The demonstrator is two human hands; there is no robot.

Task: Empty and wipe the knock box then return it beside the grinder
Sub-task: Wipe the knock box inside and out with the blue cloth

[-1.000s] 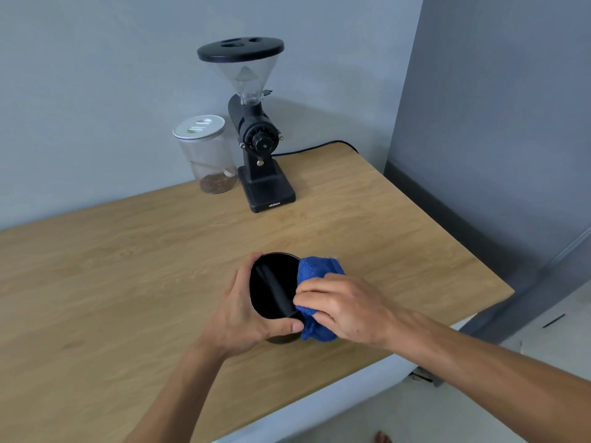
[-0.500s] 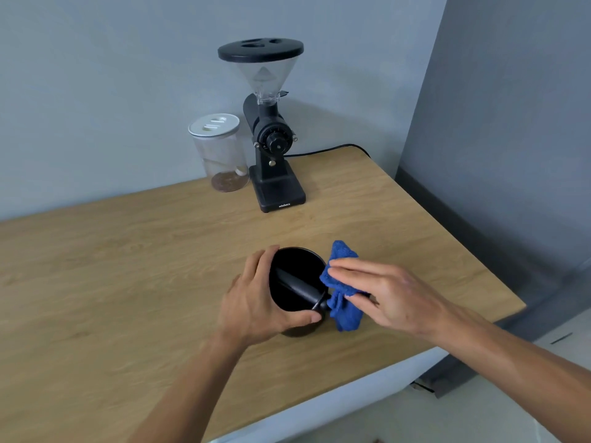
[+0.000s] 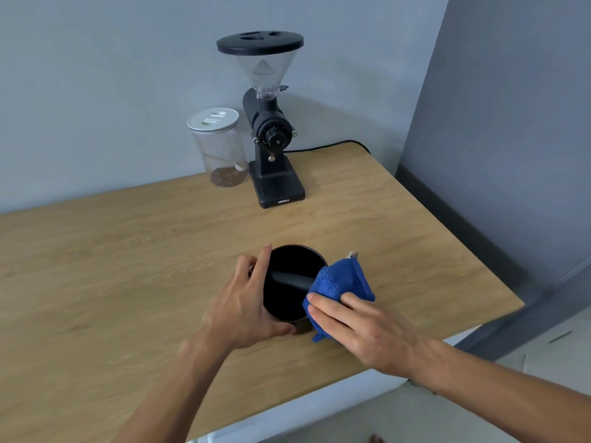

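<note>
The black round knock box [image 3: 289,266] stands upright on the wooden table [image 3: 128,266], its bar across the opening. My left hand [image 3: 246,302] wraps around its left side and holds it. My right hand [image 3: 361,327] presses a blue cloth [image 3: 342,281] against the box's right rim and outer wall, with the cloth draped partly over the rim. The black grinder [image 3: 271,135] with a clear hopper stands at the back of the table, well beyond the box.
A clear jar with a white lid [image 3: 220,148] sits left of the grinder against the wall. The grinder's black cord [image 3: 329,145] runs right along the back edge. The table's right and front edges are near the box; a grey wall stands to the right.
My right hand with the blue cloth has slid along the box's right rim, spreading the cloth higher over the rim. My left hand keeps hold of the box. The camera view has shifted slightly.
</note>
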